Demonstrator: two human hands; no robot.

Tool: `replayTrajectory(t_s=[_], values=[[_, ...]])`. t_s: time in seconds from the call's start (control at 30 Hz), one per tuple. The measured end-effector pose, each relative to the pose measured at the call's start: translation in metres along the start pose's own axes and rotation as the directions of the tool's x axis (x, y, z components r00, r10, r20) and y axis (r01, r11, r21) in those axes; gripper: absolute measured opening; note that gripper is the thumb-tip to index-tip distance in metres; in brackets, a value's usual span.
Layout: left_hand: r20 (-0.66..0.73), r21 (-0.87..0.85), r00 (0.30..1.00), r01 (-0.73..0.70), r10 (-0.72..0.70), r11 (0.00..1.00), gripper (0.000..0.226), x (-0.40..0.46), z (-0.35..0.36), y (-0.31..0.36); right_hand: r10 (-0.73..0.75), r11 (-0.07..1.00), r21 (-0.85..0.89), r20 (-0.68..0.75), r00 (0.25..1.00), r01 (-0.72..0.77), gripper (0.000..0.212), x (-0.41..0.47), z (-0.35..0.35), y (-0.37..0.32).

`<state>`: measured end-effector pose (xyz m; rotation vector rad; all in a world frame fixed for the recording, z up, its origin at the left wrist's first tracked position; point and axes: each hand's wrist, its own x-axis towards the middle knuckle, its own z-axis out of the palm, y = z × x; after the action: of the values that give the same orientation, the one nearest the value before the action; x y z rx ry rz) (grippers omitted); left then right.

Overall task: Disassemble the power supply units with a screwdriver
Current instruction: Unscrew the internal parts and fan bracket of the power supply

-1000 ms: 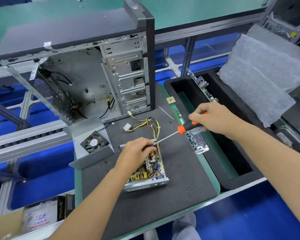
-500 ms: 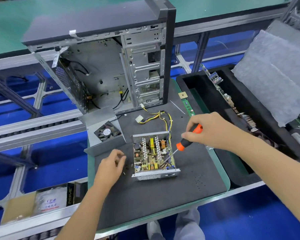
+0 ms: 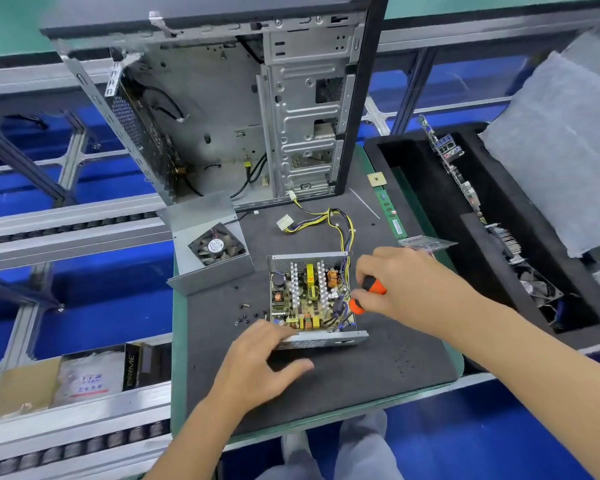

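You have the open grey metal power supply unit (image 3: 312, 299) sitting on the dark foam-covered surface (image 3: 378, 375), its lid already off so the yellow-green circuit board with coils, capacitors and white heat sinks lies exposed. The bent grey metal cover with the black fan (image 3: 210, 249) rests apart to its left, and a scatter of small dark loose screws (image 3: 245, 315) lies on the foam just beside the unit's left side, so the casing stage looks done. What seems left is freeing the board from the tray and its yellow and black wire bundle (image 3: 329, 220). Your right hand (image 3: 406, 289) grips the orange and black screwdriver (image 3: 368, 294), fingers curled round the handle, at the unit's right edge; the tip dips among the components and is too hidden to place on a screw. Your left hand (image 3: 260, 365) lies with fingers spread and relaxed, holding nothing, its fingertips touching the unit's near left corner, seemingly to steady it.
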<state>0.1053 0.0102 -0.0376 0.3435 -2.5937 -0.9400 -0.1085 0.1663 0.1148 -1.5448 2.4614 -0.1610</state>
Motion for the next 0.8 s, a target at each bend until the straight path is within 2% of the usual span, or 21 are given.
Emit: replayTrajectory(t_s=[0.1, 0.37, 0.5, 0.63, 0.8], values=[[-0.07, 0.084, 0.996, -0.042, 0.048, 0.996, 0.021, 0.002, 0.01, -0.002, -0.014, 1.0, -0.015, 0.004, 1.0, 0.014, 0.021, 0.001, 0.0, -0.002], [-0.056, 0.111, 0.996, -0.066, 0.073, 0.992, 0.022, 0.004, 0.02, -0.003, 0.005, 1.0, -0.014, -0.015, 1.0, -0.005, 0.027, -0.002, 0.0, 0.0], [-0.051, 0.103, 0.996, -0.071, 0.077, 0.992, 0.022, 0.004, 0.02, -0.002, -0.055, 0.995, -0.082, 0.019, 0.998, 0.056, 0.027, -0.001, -0.003, -0.005], [-0.066, 0.104, 0.994, -0.081, 0.088, 0.991, 0.023, 0.004, 0.021, -0.003, -0.101, 0.992, -0.068, 0.085, 0.991, 0.107, 0.02, 0.003, -0.006, -0.011], [-0.075, 0.105, 0.993, -0.079, 0.087, 0.991, 0.027, 0.005, 0.024, -0.003, -0.017, 0.981, -0.189, 0.129, 0.992, 0.041, 0.028, 0.007, -0.006, -0.019]])
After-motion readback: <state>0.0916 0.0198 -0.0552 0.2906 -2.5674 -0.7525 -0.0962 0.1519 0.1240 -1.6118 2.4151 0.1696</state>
